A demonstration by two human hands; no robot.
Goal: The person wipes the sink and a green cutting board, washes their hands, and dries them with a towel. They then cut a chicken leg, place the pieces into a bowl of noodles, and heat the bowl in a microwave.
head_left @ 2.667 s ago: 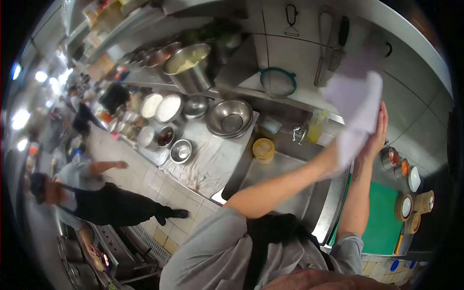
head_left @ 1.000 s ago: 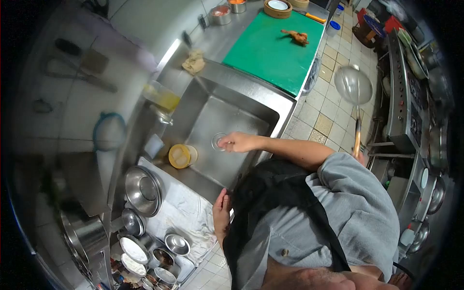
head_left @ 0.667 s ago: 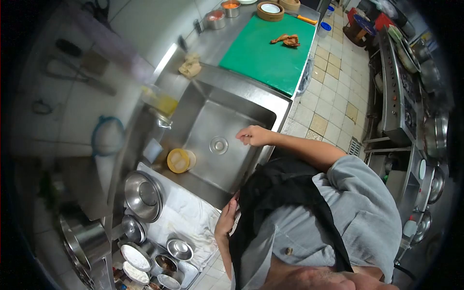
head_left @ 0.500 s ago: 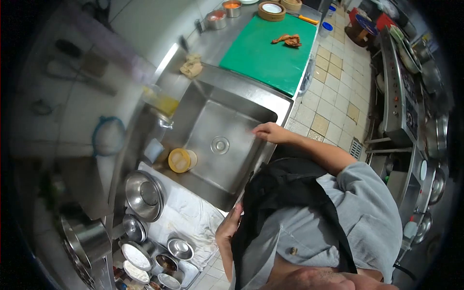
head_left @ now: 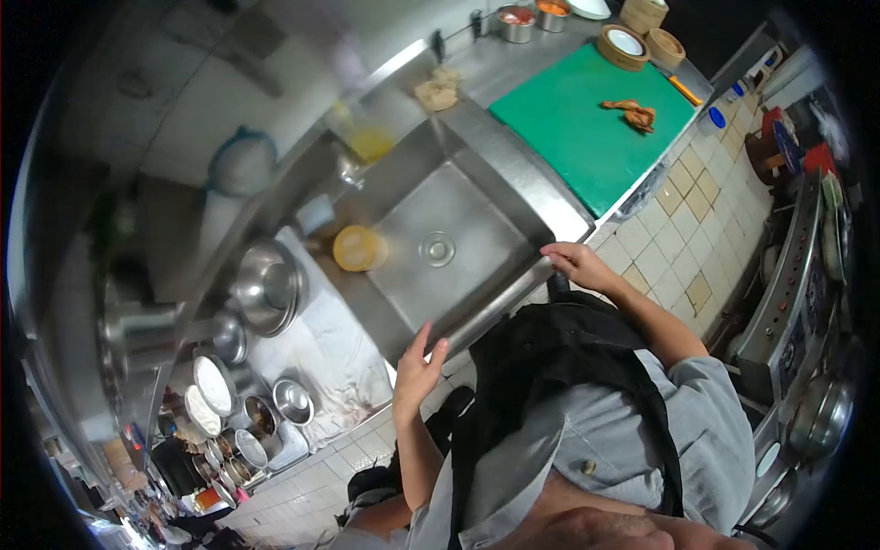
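My left hand is over the near rim of the steel sink, thumb and fingers apart and holding nothing. By the sink's right front corner is my right hand, its fingers loosely curled together and no object showing in them. Inside the sink, near its left wall, stands a yellow-rimmed tub. The round drain shows in the sink floor. Beyond the right end, a browned piece of cooked meat lies on a green cutting board, with an orange-handled knife at its edge.
A crumpled cloth lies behind the sink. Metal bowls are stacked left of it on a white cloth. Bamboo steamers and metal tins stand past the board. A stove lines the right side of the tiled floor.
The view has swung, so the sink and board appear farther right. My left hand has risen from beside the apron to the sink's rim, fingers opening. My right hand has drawn back toward the rim.
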